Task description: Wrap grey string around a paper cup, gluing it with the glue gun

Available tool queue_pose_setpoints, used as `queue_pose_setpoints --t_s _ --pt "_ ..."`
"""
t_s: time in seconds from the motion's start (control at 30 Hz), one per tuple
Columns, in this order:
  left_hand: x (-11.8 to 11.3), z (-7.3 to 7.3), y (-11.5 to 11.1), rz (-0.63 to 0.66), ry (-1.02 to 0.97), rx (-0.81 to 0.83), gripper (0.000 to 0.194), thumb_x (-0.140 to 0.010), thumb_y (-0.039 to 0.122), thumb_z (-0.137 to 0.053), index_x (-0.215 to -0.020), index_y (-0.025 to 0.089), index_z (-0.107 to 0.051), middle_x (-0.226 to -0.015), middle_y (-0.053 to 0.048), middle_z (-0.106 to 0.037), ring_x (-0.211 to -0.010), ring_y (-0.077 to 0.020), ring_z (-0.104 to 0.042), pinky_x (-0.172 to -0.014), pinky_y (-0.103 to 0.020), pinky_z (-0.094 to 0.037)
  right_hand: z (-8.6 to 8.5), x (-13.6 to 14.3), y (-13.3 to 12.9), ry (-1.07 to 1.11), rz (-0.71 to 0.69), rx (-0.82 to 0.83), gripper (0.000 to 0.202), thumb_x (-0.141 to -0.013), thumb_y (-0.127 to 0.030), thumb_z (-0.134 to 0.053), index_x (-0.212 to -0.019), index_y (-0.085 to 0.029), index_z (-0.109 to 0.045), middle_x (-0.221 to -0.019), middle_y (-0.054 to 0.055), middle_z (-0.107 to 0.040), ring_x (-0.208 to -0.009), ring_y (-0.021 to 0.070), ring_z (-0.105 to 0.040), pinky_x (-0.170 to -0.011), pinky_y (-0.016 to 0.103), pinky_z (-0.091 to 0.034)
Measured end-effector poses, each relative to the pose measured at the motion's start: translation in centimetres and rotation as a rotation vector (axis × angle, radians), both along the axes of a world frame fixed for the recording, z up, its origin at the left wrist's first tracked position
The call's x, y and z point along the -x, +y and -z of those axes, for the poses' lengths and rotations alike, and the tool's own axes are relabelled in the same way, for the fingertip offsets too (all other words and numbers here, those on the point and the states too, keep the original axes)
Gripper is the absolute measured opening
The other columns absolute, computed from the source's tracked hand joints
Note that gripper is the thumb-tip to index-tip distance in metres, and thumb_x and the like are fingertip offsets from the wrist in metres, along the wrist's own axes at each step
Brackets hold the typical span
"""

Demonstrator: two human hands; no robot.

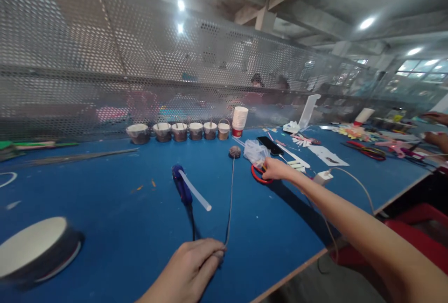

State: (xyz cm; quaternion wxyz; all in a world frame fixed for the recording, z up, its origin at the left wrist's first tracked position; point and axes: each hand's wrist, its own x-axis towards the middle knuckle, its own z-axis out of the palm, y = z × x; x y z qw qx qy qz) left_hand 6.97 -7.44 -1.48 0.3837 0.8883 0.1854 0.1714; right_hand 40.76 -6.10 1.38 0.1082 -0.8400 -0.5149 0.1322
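My left hand [198, 265], near the table's front edge, pinches the end of a grey cord [231, 195]. The cord runs away across the blue table to a small ball of yarn [234, 152]. My right hand [275, 168] reaches out to the right and is closed on the red-handled scissors [259, 177], which lie beside a crumpled clear plastic bag [256, 151]. Left of the cord lies a blue glue gun [182, 185] with a translucent glue stick [198, 193] protruding from it.
Small cups [196, 130] line the mesh partition [140, 60], beside stacked paper cups [240, 118]. A round container [38, 249] stands at the left. A phone [270, 145], white charger [323, 177] and cable lie right. Another person's hands [437, 139] show at far right.
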Motion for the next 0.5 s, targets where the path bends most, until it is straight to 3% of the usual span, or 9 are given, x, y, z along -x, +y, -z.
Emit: queue_pose_setpoints --t_s 0.13,0.33,0.4,0.5 --pt "0.0 -0.1 0.0 0.028 0.015 0.000 0.030 -0.092 0.026 -0.040 -0.089 0.022 -0.069 -0.083 -0.003 -0.075 -0.076 -0.0148 -0.069 -0.069 -0.018 -0.049 -1.9 -0.9 -1.3 0.393 0.028 -0.083 0.018 -0.076 -0.019 -0.061 -0.060 -0.017 -0.054 -0.055 0.005 -0.056 -0.055 0.0158 -0.056 -0.051 0.026 -0.044" --pt "0.0 -0.3 0.1 0.027 0.008 0.007 0.029 -0.091 0.025 -0.041 -0.090 0.022 -0.069 -0.084 -0.002 -0.075 -0.077 -0.0144 -0.070 -0.069 -0.017 -0.049 -4.9 -0.8 -2.2 0.802 0.067 -0.399 0.045 -0.092 -0.057 -0.034 -0.069 -0.020 -0.049 -0.067 0.004 -0.052 -0.055 0.0129 -0.044 -0.048 0.024 -0.038" --pt "0.0 -0.2 0.1 0.026 0.001 0.004 0.028 -0.091 0.025 -0.041 -0.090 0.022 -0.069 -0.085 -0.002 -0.075 -0.078 -0.0147 -0.070 -0.070 -0.017 -0.049 -5.2 -0.4 -2.5 0.928 0.082 -0.459 0.055 -0.092 -0.064 -0.023 -0.069 -0.020 -0.048 -0.066 0.003 -0.048 -0.052 0.0124 -0.038 -0.045 0.023 -0.034" --pt "0.1 -0.1 0.1 0.026 -0.004 -0.006 0.028 -0.090 0.026 -0.042 -0.089 0.022 -0.070 -0.084 -0.002 -0.075 -0.077 -0.0152 -0.070 -0.069 -0.017 -0.049 -4.5 0.4 -3.1 1.196 0.156 -0.412 0.060 -0.089 -0.069 -0.024 -0.068 -0.019 -0.050 -0.059 -0.001 -0.040 -0.045 0.0097 -0.026 -0.039 0.021 -0.023"
